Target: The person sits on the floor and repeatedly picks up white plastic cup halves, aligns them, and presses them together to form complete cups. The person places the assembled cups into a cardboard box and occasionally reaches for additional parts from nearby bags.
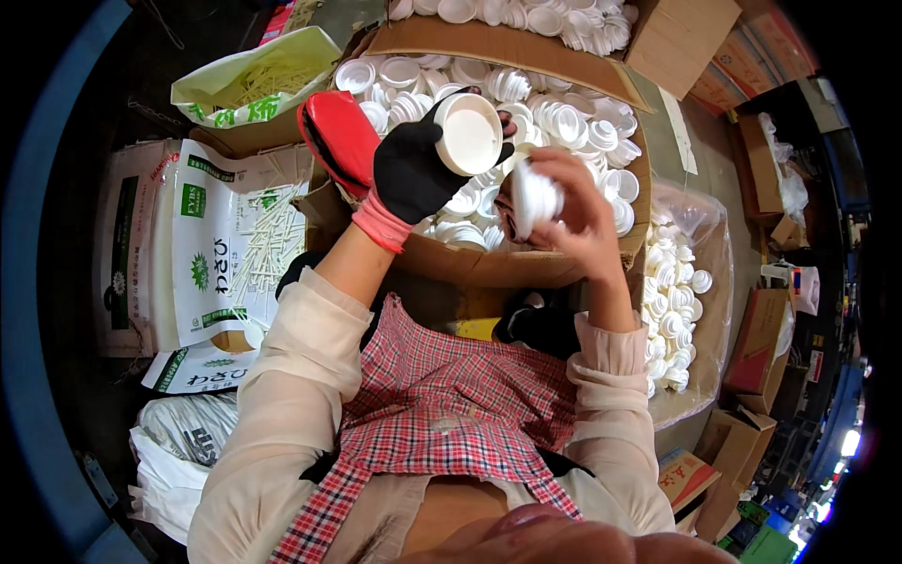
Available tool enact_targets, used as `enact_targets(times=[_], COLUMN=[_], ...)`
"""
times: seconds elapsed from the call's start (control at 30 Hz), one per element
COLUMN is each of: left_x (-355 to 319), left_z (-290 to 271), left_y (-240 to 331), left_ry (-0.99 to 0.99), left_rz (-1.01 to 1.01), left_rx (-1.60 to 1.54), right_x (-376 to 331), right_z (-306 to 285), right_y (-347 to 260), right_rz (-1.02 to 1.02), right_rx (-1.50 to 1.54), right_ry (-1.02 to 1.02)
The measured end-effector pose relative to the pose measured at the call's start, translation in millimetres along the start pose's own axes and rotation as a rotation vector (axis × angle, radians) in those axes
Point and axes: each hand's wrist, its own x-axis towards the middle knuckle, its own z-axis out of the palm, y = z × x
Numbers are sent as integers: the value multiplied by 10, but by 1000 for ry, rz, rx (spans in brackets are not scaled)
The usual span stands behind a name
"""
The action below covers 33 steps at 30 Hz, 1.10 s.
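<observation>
Holding a round white cup in the black-gloved left hand, with the open side upward, and gripping in the right hand a ribbed white piece, turned edgewise, just right of the cup, above the carton of white lids.

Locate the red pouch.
In the head view, the red pouch is upper left of centre, beside the black-gloved left hand, at the left edge of the cardboard box of white pieces.
</observation>
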Motion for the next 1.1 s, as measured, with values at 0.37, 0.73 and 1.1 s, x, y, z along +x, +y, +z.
enact_targets(times=[0.37,0.73,1.1], left_x=[56,-26,-40], left_z=[-398,-236,73], left_y=[-91,-267,-389], left_ry=[11,-26,-127], left_rz=[-155,121,404], left_rx=[734,530,1074], right_x=[5,44,121], right_z=[22,296,437], right_y=[-121,-115,-73], right_rz=[23,-171,-276], right_rx=[-290,-315,-648], right_ry=[-321,160,206])
